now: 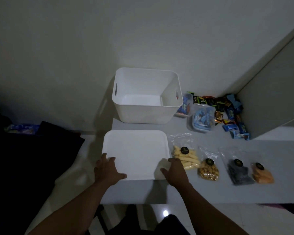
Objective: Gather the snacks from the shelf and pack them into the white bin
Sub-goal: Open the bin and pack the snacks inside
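White plastic fills the middle of your view: the white bin [143, 112] stands open and upright at 12 o'clock, back against the wall, with nothing in it that you can see. Its flat white lid [136, 148] lies on the grey shelf [193, 192] just in front of it, apart from the bin.

Your left hand [107, 170] rests on the lid's corner at 7 o'clock, fingers spread and fairly straight on top, thumb stretched along the near edge. Your right hand [176, 173] covers the corner at 5 o'clock. Its thumb lies on the lid, but the back of the hand hides the fingers at the rim, so you cannot tell whether they hook round the edge or only lie against it.

The snacks are still on the shelf. At 3 o'clock from the lid lies a row of four clear bags with dark round labels:
- pale sticks [185, 157], just beside your right hand
- golden lumps [208, 171]
- a dark filling [239, 173]
- orange pieces [262, 174]

At 2 o'clock a clear tub [202, 119] holds blue packets. Beyond it a heap of small wrapped sweets [231, 112] lies in the corner against a grey panel [270, 102]. A second clear tub [184, 106] sits just beside the bin's right wall. At 9 o'clock lies a dark cloth [41, 150].
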A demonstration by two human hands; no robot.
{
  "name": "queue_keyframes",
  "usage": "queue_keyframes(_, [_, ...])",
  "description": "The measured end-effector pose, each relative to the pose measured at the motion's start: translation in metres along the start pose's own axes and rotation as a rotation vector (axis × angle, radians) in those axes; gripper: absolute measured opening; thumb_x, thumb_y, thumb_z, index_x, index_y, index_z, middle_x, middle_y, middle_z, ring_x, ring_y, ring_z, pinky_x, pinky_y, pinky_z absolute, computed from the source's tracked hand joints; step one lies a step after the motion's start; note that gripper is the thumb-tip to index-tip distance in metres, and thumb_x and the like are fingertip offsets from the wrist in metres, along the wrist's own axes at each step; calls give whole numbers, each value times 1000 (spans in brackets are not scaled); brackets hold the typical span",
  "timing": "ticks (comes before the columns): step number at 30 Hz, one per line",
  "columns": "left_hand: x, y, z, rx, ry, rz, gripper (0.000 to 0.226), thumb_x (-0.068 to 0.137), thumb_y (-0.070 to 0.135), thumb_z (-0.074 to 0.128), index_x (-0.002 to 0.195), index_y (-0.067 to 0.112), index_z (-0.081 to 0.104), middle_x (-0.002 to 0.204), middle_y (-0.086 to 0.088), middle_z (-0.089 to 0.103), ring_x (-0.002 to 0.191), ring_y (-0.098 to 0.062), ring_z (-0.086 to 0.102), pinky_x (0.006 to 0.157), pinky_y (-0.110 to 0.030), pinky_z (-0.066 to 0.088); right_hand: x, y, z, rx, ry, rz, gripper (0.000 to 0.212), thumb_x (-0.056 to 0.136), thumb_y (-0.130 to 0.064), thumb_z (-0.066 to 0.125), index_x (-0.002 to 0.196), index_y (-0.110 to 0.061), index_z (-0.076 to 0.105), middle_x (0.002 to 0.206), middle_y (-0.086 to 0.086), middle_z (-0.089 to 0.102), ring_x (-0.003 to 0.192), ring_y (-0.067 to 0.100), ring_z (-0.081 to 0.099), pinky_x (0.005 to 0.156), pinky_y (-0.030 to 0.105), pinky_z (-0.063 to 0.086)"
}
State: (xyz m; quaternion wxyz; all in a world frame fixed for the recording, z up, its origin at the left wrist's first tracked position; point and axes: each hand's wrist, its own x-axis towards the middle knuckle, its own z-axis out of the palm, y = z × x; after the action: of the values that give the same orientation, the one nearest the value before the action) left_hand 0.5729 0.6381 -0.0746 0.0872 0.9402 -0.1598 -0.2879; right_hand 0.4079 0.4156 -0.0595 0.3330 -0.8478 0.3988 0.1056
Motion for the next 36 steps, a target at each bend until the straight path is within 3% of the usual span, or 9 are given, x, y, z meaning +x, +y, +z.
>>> queue_keyframes(5, [13, 43, -10, 1, -13, 76, 99, 68, 63, 76, 149, 24, 34, 163, -7, 6, 147, -35, 15, 116, -53, 26, 7, 4, -23, 63, 121, 16, 47, 88, -31, 70, 126, -6, 57, 124, 13, 57, 113, 27, 57, 92, 30, 44])
queue_keyframes(13, [11, 179, 2, -139, -17, 298, 80, 78, 57, 72, 143, 19, 44, 146, -5, 42, 132, -27, 43, 105, -40, 41, 22, 59, -83, 185, 276, 148, 43, 89, -26, 66, 127, -7, 59, 123, 13, 60, 113, 29, 58, 94, 32, 44])
queue_keyframes(17, [3, 252, 34, -167, -59, 328, 69, 81, 54, 68, 137, 18, 49, 137, -8, 47, 126, -29, 47, 99, -39, 46, 35, 120, -104, 220, 273, 309, 29, 87, -34, 52, 100, -11, 62, 103, 17, 63, 93, 35, 64, 81, 42, 55])
queue_keyframes(19, [0, 281, 51, -141, -41, 305, 66, 85, 52, 62, 138, 17, 45, 139, -10, 44, 129, -31, 42, 101, -42, 45, 36, 142, -116, 146, 188, 366, 37, 90, -38, 51, 110, -8, 57, 111, 18, 59, 100, 36, 62, 83, 41, 53])
queue_keyframes(22, [-1, 314, 73, -37, -39, 216, 85, 83, 64, 56, 149, 18, 28, 150, -12, 32, 137, -38, 32, 109, -49, 35, 38, 165, -123, 169, 62, 395, 62, 90, -47, 58, 134, -7, 40, 128, 19, 52, 114, 36, 56, 90, 41, 47])
queue_keyframes(25, [2, 337, 92, -6, -60, 95, 105, 75, 76, 55, 154, 23, 11, 160, -9, 14, 142, -43, 22, 110, -55, 29, 49, 178, -119, 223, 35, 303, 81, 85, -57, 59, 144, -14, 24, 124, 21, 57, 108, 37, 62, 86, 42, 53])
queue_keyframes(29, [-4, 352, 109, -10, 6, 20, 107, 80, 56, 68, 155, 21, 0, 162, -9, 6, 142, -44, 20, 106, -58, 36, 56, 184, -116, 397, 47, 225, 91, 84, -46, 66, 152, -17, 12, 122, 17, 62, 107, 31, 64, 91, 47, 54])
queue_keyframes(33, [-14, 354, 113, -73, 88, 63, 98, 84, 22, 67, 155, 34, -1, 159, -8, 12, 137, -40, 29, 101, -54, 43, 63, 187, -127, 497, 3, 104, 71, 85, -15, 69, 143, -30, 30, 112, -7, 58, 100, 14, 61, 85, 31, 52])
queue_keyframes(36, [-21, 349, 107, -160, 154, 173, 98, 86, 8, 62, 154, 41, -1, 160, -11, 13, 136, -37, 34, 100, -50, 46, 71, 193, -138, 528, -70, 16, 68, 86, -7, 68, 140, -32, 36, 117, -2, 59, 106, 19, 62, 85, 30, 52])
